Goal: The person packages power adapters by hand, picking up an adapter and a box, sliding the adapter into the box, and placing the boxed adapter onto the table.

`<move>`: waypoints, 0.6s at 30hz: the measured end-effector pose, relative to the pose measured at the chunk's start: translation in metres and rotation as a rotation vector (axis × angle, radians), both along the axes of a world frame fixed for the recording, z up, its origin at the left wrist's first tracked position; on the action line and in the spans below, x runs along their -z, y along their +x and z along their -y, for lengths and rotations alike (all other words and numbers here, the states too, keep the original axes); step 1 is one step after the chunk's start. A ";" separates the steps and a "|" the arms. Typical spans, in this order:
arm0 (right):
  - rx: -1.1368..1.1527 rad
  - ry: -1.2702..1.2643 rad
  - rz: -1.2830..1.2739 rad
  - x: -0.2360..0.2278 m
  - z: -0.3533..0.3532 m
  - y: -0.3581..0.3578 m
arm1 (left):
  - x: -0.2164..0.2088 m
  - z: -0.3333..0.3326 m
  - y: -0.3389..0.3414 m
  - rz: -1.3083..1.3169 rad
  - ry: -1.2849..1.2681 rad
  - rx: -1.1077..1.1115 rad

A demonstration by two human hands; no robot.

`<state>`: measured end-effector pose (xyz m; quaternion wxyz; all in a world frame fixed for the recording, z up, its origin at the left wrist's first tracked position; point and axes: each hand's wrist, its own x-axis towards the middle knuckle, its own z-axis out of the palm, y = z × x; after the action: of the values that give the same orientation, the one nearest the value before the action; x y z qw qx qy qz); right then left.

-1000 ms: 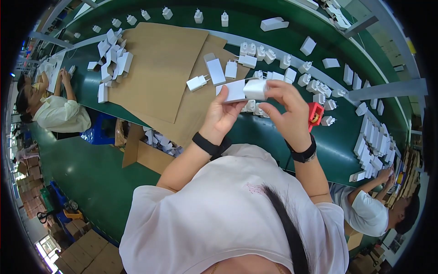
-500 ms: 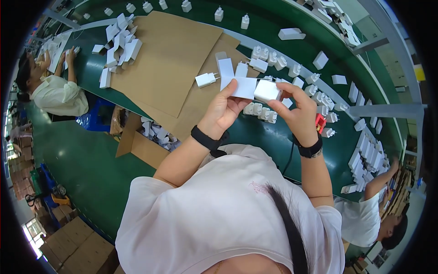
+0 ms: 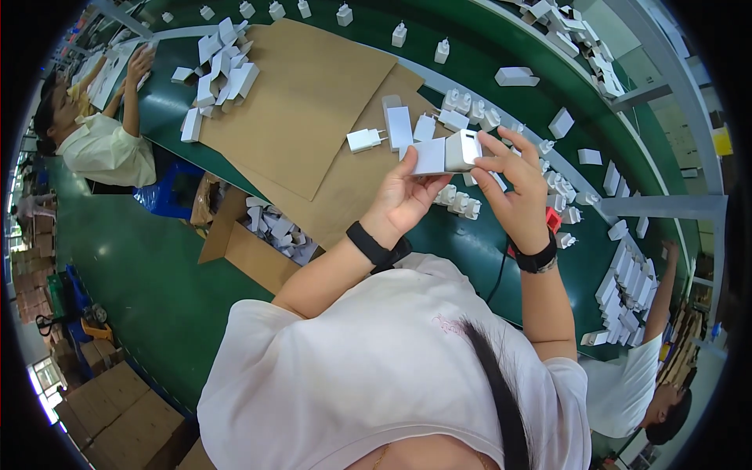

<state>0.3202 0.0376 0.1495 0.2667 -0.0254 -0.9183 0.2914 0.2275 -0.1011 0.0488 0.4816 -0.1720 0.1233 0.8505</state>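
The person's bare left hand (image 3: 399,196) pinches a small white cardboard box (image 3: 428,157) between thumb and fingers, holding it raised above the glossy dark-green surface (image 3: 470,249). A white plastic charger block with rounded edges (image 3: 460,150) sits in line with the box at its right-hand end, its dark-slotted face turned toward the bare right hand (image 3: 513,174). The right hand's thumb and forefinger are curled at the charger's outer end, the other fingers loosely bent; whether they pinch it or only press it, I cannot tell, nor how far it reaches into the box. To work cleanly here, I would keep both on one straight axis and press evenly, since a tilted charger would probably snag a rim and crease the thin card. The left hand should steady the walls lightly, as a hard squeeze would likely narrow the opening. The white plastic chargers in a short row (image 3: 457,201) stand near the hands, best kept clear of the knuckles.
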 end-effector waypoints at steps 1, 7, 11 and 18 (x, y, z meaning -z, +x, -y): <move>-0.002 0.001 0.003 0.001 0.002 -0.001 | 0.000 0.000 0.001 0.021 0.030 -0.012; 0.015 0.086 -0.130 0.009 0.012 -0.005 | -0.008 0.001 0.000 0.027 0.081 -0.018; 0.131 0.117 -0.196 -0.003 0.016 0.005 | -0.008 0.004 -0.003 -0.081 0.001 -0.031; 0.016 -1.030 -0.049 0.031 0.017 -0.008 | -0.012 -0.014 0.012 -0.177 -0.034 0.185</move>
<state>0.3127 0.0205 0.1180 0.2433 -0.1537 -0.6491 0.7042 0.2397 -0.0872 0.0610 0.5423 -0.0925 0.1951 0.8120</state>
